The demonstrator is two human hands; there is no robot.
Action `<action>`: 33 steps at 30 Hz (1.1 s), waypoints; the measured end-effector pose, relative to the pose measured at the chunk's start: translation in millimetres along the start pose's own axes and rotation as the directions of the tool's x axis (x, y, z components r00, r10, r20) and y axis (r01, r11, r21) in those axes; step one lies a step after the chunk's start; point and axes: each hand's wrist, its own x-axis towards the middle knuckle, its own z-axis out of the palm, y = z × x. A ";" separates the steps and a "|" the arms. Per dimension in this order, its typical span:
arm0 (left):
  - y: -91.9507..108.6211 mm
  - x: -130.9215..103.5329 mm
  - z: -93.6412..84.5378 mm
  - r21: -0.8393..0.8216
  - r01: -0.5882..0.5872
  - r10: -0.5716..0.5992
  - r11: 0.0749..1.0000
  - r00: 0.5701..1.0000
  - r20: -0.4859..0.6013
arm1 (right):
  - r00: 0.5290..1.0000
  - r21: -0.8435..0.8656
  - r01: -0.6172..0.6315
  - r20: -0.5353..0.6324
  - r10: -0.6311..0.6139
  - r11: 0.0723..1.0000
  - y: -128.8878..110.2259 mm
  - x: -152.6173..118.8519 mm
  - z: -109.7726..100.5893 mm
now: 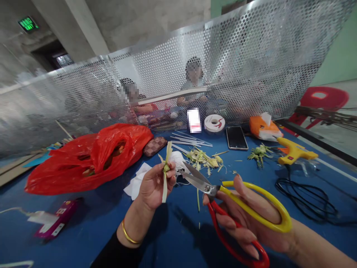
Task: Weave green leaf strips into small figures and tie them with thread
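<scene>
My left hand (153, 186), with a gold bangle at the wrist, pinches a knotted pale green leaf strip (164, 190) between thumb and fingers. One end of the strip points up and another hangs down. In my right hand (251, 219) are scissors (251, 203) with one yellow and one red handle. Their blades are parted and point left, close to my left fingertips. Behind the blades lies a bundle of white thread (177, 160). Cut leaf scraps (203, 158) are scattered on the blue table (178, 230) beyond the scissors.
A red plastic bag (83, 160) fills the left, beside a checkered pouch (155, 146). Glue sticks (191, 140), a ribbon roll (214, 123), a phone (236, 138) and orange tissues (264, 127) lie behind. A yellow glue gun (295, 150) with black cord is right. People sit beyond the perforated metal screen (156, 67).
</scene>
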 end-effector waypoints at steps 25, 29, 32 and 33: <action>-19.4 4.7 -0.6 0.104 0.070 -0.061 0.992 0.994 -0.086 | 0.966 -0.018 0.089 -0.243 -0.090 0.996 5.9 9.9 0.1; -18.5 5.2 -0.9 0.087 0.077 -0.069 0.993 0.993 -0.091 | 0.916 -0.166 0.175 -0.333 -0.222 0.971 2.6 10.5 0.4; -18.5 5.4 1.0 0.092 0.070 -0.058 0.993 0.990 -0.132 | 0.760 -0.603 0.129 -0.450 -0.469 0.788 -8.8 6.4 -7.2; -18.9 5.3 2.1 0.104 0.065 -0.049 0.992 0.987 -0.153 | 0.682 -0.772 0.003 -0.463 -0.566 0.636 -13.9 4.0 -12.2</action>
